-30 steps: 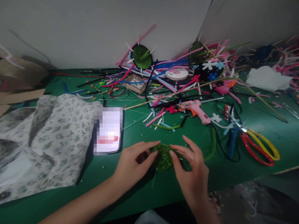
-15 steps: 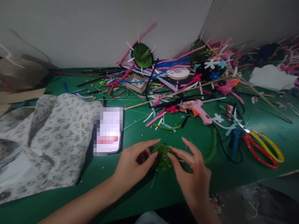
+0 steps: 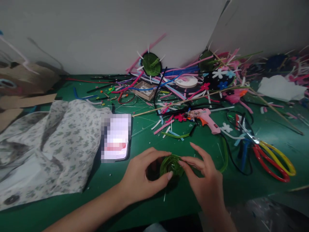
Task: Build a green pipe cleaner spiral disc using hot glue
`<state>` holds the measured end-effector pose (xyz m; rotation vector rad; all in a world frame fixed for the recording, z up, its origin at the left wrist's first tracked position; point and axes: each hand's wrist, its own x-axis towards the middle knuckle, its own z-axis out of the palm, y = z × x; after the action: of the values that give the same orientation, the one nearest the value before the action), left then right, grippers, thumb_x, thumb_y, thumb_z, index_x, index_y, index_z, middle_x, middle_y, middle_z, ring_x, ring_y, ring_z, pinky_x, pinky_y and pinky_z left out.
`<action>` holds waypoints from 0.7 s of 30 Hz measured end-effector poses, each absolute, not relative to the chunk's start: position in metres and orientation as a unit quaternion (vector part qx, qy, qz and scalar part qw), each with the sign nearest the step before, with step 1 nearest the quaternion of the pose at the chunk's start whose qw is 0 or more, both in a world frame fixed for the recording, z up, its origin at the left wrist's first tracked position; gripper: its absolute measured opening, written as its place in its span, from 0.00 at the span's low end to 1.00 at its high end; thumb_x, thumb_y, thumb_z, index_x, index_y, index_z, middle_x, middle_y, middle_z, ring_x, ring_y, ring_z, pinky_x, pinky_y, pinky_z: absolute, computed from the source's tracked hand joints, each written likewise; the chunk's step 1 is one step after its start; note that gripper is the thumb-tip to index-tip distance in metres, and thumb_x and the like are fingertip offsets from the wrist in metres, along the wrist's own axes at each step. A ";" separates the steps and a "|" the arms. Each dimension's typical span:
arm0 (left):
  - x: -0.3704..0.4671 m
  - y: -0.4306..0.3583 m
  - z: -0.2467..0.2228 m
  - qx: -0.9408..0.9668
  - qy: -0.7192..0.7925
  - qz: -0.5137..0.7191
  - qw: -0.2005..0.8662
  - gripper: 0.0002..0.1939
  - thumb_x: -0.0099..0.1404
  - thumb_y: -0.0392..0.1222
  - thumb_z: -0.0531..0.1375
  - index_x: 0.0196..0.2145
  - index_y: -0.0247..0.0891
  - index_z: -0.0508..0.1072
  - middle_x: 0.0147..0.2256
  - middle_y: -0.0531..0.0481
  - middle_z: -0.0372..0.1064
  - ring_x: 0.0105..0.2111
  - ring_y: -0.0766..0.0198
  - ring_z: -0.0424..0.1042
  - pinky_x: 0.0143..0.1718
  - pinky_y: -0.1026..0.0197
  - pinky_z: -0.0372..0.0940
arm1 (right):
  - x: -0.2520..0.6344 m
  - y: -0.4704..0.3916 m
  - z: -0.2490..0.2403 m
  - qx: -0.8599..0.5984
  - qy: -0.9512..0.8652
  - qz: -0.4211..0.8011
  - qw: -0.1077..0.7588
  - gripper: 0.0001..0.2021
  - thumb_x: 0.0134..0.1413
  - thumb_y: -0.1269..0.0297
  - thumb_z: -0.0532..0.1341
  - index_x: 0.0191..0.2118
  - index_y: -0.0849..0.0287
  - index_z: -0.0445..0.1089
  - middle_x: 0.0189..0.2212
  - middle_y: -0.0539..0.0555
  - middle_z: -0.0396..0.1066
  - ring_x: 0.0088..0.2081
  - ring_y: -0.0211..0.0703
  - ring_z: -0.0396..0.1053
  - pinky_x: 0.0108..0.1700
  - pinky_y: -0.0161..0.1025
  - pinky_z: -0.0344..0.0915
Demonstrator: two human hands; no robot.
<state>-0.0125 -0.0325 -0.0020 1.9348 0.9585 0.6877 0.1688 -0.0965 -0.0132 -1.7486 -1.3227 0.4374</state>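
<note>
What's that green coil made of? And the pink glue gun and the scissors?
Green coil: maybe fuzzy pipe cleaner; its strip looks soft-edged, though blurry. Pink glue gun: probably hard plastic, smooth-looking. Scissors: blades look metal, shiny silver; glossy red and yellow handles seem plastic.

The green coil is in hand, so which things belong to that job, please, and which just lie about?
The job: green coil, left hand, right hand; probably glue gun, scissors.

Apparently lying about: phone, patterned cloth, white sheet, red flower.
</note>
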 end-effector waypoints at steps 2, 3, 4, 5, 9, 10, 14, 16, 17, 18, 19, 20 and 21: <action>-0.014 -0.033 0.001 0.773 0.367 0.281 0.435 0.21 0.58 0.40 0.64 0.50 0.41 0.72 0.34 0.50 0.68 0.32 0.65 0.68 0.30 0.64 0.63 | 0.175 -0.094 -0.010 -0.688 -0.551 0.178 0.437 0.23 0.55 0.68 0.63 0.56 0.54 0.62 0.32 0.48 0.78 0.34 0.39 0.78 0.36 0.31 0.74; -0.015 -0.033 0.002 0.769 0.365 0.285 0.440 0.21 0.59 0.40 0.63 0.51 0.41 0.71 0.35 0.50 0.68 0.32 0.64 0.68 0.30 0.64 0.63 | 0.178 -0.092 -0.008 -0.681 -0.564 0.175 0.434 0.23 0.55 0.68 0.63 0.56 0.54 0.62 0.32 0.48 0.78 0.34 0.39 0.77 0.36 0.30 0.74; -0.015 -0.033 0.003 0.765 0.367 0.290 0.444 0.21 0.59 0.40 0.63 0.52 0.41 0.71 0.36 0.49 0.68 0.33 0.64 0.68 0.30 0.64 0.63 | 0.180 -0.091 -0.006 -0.672 -0.580 0.167 0.428 0.23 0.55 0.69 0.63 0.56 0.54 0.62 0.32 0.47 0.78 0.35 0.38 0.77 0.36 0.30 0.74; -0.015 -0.032 0.004 0.760 0.368 0.294 0.448 0.22 0.60 0.40 0.63 0.52 0.41 0.71 0.37 0.49 0.68 0.34 0.64 0.68 0.31 0.64 0.63 | 0.182 -0.089 -0.003 -0.662 -0.601 0.153 0.421 0.23 0.55 0.69 0.63 0.56 0.53 0.62 0.32 0.47 0.78 0.35 0.37 0.77 0.37 0.29 0.73; -0.015 -0.031 0.002 0.748 0.364 0.310 0.459 0.18 0.61 0.39 0.63 0.50 0.43 0.74 0.39 0.49 0.68 0.36 0.64 0.69 0.31 0.65 0.64 | 0.182 -0.086 0.006 -0.609 -0.694 0.061 0.380 0.20 0.58 0.71 0.60 0.55 0.53 0.62 0.34 0.45 0.79 0.37 0.36 0.77 0.39 0.27 0.72; -0.014 -0.031 0.002 0.748 0.359 0.318 0.459 0.15 0.61 0.38 0.62 0.47 0.43 0.75 0.38 0.49 0.68 0.36 0.64 0.69 0.33 0.65 0.64 | 0.181 -0.087 0.007 -0.601 -0.707 0.038 0.371 0.19 0.59 0.72 0.59 0.55 0.53 0.62 0.34 0.45 0.79 0.38 0.36 0.77 0.40 0.27 0.72; -0.015 -0.031 -0.002 0.741 0.362 0.345 0.449 0.18 0.60 0.36 0.63 0.49 0.44 0.73 0.39 0.50 0.69 0.35 0.65 0.69 0.32 0.65 0.64 | 0.177 -0.091 0.007 -0.601 -0.716 0.000 0.355 0.16 0.60 0.72 0.58 0.53 0.54 0.64 0.35 0.45 0.79 0.38 0.34 0.77 0.42 0.26 0.71; -0.015 -0.031 -0.002 0.737 0.364 0.345 0.453 0.22 0.59 0.36 0.64 0.52 0.44 0.71 0.41 0.49 0.69 0.35 0.65 0.69 0.30 0.66 0.64 | 0.177 -0.093 0.006 -0.601 -0.714 -0.005 0.359 0.15 0.60 0.73 0.58 0.52 0.55 0.64 0.35 0.45 0.79 0.39 0.35 0.77 0.44 0.26 0.71; -0.015 -0.031 -0.002 0.738 0.359 0.342 0.458 0.21 0.59 0.36 0.64 0.50 0.44 0.72 0.41 0.49 0.69 0.35 0.65 0.69 0.30 0.65 0.64 | 0.176 -0.094 0.006 -0.600 -0.715 -0.007 0.360 0.15 0.60 0.73 0.58 0.52 0.55 0.64 0.35 0.46 0.79 0.40 0.35 0.77 0.44 0.26 0.71; -0.015 -0.031 -0.002 0.739 0.352 0.339 0.464 0.17 0.59 0.36 0.64 0.47 0.43 0.74 0.40 0.49 0.69 0.36 0.65 0.70 0.31 0.65 0.65 | 0.177 -0.094 0.006 -0.599 -0.715 -0.005 0.359 0.15 0.60 0.73 0.58 0.52 0.55 0.65 0.36 0.46 0.79 0.40 0.35 0.77 0.44 0.26 0.71; -0.015 -0.031 -0.001 0.740 0.346 0.335 0.470 0.14 0.59 0.36 0.64 0.44 0.42 0.75 0.38 0.49 0.70 0.36 0.64 0.70 0.32 0.64 0.65 | 0.177 -0.094 0.006 -0.600 -0.717 -0.002 0.356 0.15 0.60 0.73 0.57 0.51 0.55 0.65 0.35 0.46 0.79 0.41 0.36 0.77 0.43 0.27 0.72; -0.015 -0.031 -0.001 0.738 0.347 0.335 0.472 0.12 0.59 0.36 0.64 0.42 0.41 0.75 0.37 0.49 0.70 0.35 0.64 0.70 0.32 0.64 0.65 | 0.177 -0.093 0.006 -0.600 -0.718 0.004 0.352 0.14 0.60 0.72 0.57 0.51 0.54 0.65 0.35 0.45 0.79 0.40 0.36 0.77 0.43 0.28 0.72; -0.014 -0.031 0.000 0.734 0.355 0.338 0.471 0.13 0.59 0.36 0.64 0.43 0.41 0.75 0.37 0.49 0.70 0.34 0.64 0.70 0.31 0.64 0.65 | 0.177 -0.093 0.006 -0.602 -0.719 0.011 0.347 0.14 0.60 0.72 0.57 0.51 0.54 0.65 0.35 0.45 0.79 0.40 0.37 0.77 0.42 0.29 0.72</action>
<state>-0.0145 -0.0305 -0.0003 1.7977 0.8696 0.8280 0.1774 -0.0926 0.0060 -1.5606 -1.8648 0.0275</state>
